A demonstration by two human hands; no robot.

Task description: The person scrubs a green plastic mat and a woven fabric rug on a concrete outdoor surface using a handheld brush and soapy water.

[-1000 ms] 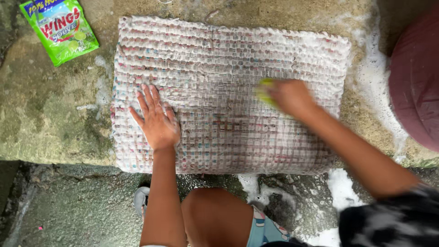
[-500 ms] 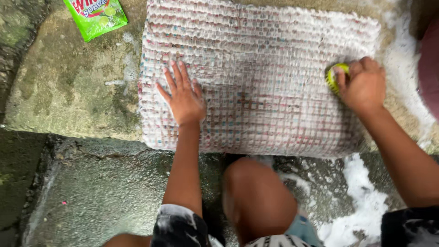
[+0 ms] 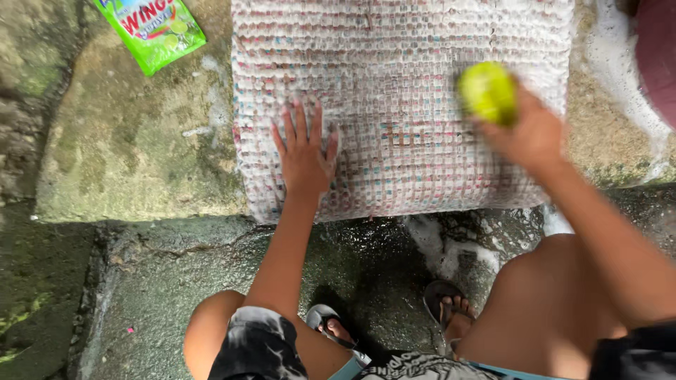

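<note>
A soapy woven mat (image 3: 408, 84), whitish with pink and blue flecks, lies flat on a raised concrete slab (image 3: 134, 155). My left hand (image 3: 304, 151) presses flat on the mat's near left part, fingers spread. My right hand (image 3: 524, 130) grips a round yellow-green scrub brush (image 3: 487, 91) over the mat's right side; the brush is blurred, and whether it touches the mat I cannot tell.
A green detergent sachet (image 3: 151, 28) lies on the slab to the mat's left. A dark red tub (image 3: 658, 56) sits at the right edge. White suds (image 3: 612, 56) spread beside the mat. Below are wet ground (image 3: 190, 281), my knees and sandalled feet (image 3: 454, 309).
My right hand has swung the brush from the mat's centre out to its right edge and back towards the middle. My left hand stays pressed on the mat. The view has shifted nearer.
</note>
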